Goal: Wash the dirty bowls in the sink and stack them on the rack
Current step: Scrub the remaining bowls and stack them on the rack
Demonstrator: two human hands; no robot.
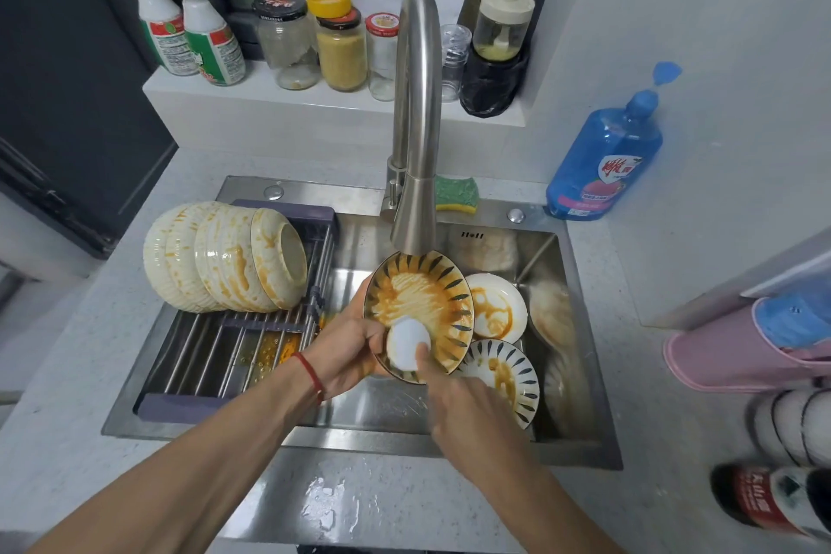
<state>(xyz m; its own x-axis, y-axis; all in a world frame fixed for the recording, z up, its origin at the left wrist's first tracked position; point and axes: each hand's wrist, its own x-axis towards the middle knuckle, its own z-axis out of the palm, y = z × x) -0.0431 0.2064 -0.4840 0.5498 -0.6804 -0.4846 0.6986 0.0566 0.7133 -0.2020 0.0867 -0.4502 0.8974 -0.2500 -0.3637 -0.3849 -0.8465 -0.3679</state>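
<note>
Striped bowl point(420, 306) held over the sink point(359, 414) middle, tilted on edge, mouth facing the person, smeared orange, right under the faucet point(416, 126) spout. Left hand point(348, 349) grip curled round its left rim; right hand point(454, 391) grip pinches a white sponge point(407, 349) against the inside, blurred. 3 more dirty bowls point(494, 306) crowd the sink's right side. Rack point(234, 355) spans the sink's left half, 4 stained bowls point(225, 256) nested on their sides at its far-left corner, mouths left. Green sponge point(456, 193) at the sink's far edge; blue soap bottle point(605, 153) on the surface at the far-right corner.
</note>
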